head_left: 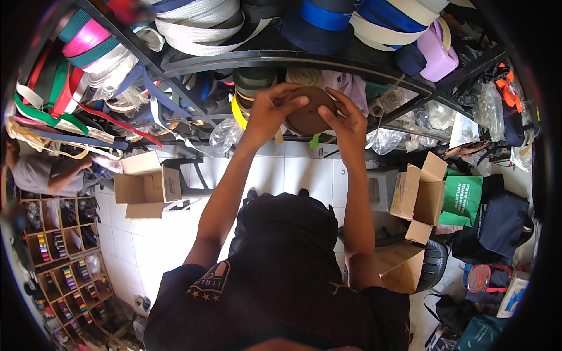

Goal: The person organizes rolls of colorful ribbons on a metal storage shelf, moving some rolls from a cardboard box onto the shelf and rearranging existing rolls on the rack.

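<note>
Brown roll (308, 124), up in front of the shelf (213, 62): left hand (270, 112) and right hand (350, 124) gripping opposite sides, fingers around the rim, thumbs across the flat face, probably so its layers can't slip.

We see glare whitening the floor (153, 248) below the shelf (304, 62), dimmer light beneath it, blackened fisheye edges around.
</note>
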`<act>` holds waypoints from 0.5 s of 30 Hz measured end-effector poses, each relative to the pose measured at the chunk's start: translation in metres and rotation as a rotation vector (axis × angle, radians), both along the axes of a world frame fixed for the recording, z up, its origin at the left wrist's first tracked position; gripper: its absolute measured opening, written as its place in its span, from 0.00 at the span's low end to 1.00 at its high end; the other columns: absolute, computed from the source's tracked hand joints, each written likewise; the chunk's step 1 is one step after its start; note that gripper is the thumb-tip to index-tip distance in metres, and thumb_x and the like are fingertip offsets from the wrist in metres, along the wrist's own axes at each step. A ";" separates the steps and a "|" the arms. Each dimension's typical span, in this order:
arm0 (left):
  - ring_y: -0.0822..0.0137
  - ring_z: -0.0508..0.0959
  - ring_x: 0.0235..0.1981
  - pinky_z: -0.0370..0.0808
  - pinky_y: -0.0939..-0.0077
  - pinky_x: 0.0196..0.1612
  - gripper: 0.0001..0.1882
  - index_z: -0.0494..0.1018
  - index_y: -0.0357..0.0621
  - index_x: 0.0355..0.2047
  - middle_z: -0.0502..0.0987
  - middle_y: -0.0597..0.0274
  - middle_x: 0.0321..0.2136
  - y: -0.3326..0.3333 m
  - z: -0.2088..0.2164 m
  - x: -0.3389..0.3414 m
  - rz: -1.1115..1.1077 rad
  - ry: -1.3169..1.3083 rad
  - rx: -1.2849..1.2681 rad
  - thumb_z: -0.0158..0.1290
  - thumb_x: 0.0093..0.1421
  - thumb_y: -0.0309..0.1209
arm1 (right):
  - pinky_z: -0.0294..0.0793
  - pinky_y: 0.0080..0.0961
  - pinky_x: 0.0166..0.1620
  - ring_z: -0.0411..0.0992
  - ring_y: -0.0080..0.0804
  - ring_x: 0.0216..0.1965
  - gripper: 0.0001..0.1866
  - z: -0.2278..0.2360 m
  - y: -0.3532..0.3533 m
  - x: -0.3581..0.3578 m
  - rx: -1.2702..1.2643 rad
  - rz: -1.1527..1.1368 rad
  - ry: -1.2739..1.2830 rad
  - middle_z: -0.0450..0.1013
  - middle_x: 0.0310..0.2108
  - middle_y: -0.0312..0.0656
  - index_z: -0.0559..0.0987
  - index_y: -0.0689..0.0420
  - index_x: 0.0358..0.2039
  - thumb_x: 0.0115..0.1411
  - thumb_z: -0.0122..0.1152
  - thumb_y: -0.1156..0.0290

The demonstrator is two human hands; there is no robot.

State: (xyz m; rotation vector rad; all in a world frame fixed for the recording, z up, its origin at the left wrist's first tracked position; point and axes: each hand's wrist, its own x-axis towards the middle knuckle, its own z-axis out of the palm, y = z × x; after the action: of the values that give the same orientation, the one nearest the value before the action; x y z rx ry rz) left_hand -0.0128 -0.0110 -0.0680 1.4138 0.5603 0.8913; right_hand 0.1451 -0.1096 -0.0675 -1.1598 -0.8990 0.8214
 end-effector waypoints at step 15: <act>0.70 0.81 0.20 0.72 0.81 0.28 0.21 0.74 0.30 0.53 0.79 0.60 0.27 -0.026 -0.002 -0.010 0.136 0.104 -0.010 0.49 0.70 0.37 | 0.83 0.20 0.33 0.79 0.27 0.35 0.25 -0.001 0.003 -0.001 -0.057 -0.277 0.092 0.79 0.41 0.47 0.79 0.69 0.49 0.53 0.75 0.70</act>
State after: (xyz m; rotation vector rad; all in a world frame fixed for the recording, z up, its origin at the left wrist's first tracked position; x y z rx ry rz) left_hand -0.0226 -0.0365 -0.0705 1.4316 0.7456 0.9253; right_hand 0.1436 -0.1065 -0.0688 -1.2538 -0.6254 0.6710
